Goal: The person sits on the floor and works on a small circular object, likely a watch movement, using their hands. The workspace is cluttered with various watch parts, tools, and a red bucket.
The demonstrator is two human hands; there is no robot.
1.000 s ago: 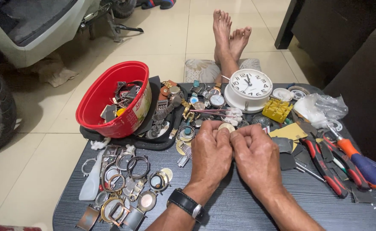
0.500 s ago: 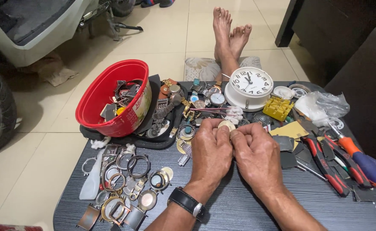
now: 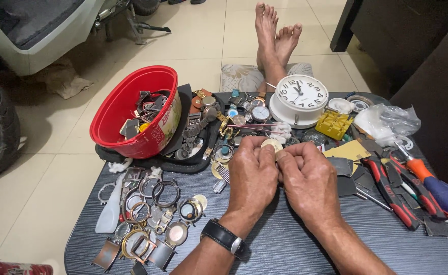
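- Watch case (image 3: 272, 145), small, round and pale cream-gold, pinched between both hands above the middle of the dark table (image 3: 285, 239); only its upper rim clear of the fingers.
- Left hand (image 3: 252, 175), black wristwatch (image 3: 225, 237) on the wrist, closed on the case's left edge with thumb and forefinger.
- Right hand (image 3: 309, 181) closed on the right edge, fingers curled in, knuckles touching those of the left.
- Compared with half a second earlier: same grip, same spot, no visible shift of hands or case.
- Round, so no long axis; flat face turned up and slightly away toward the white alarm clock (image 3: 299, 99); finer orientation hidden by fingertips.
- Nearby: red bowl (image 3: 132, 109) of parts to the left, loose watch cases (image 3: 147, 214) at lower left, red-handled pliers (image 3: 392, 191) and orange-and-blue screwdriver (image 3: 432, 183) to the right.
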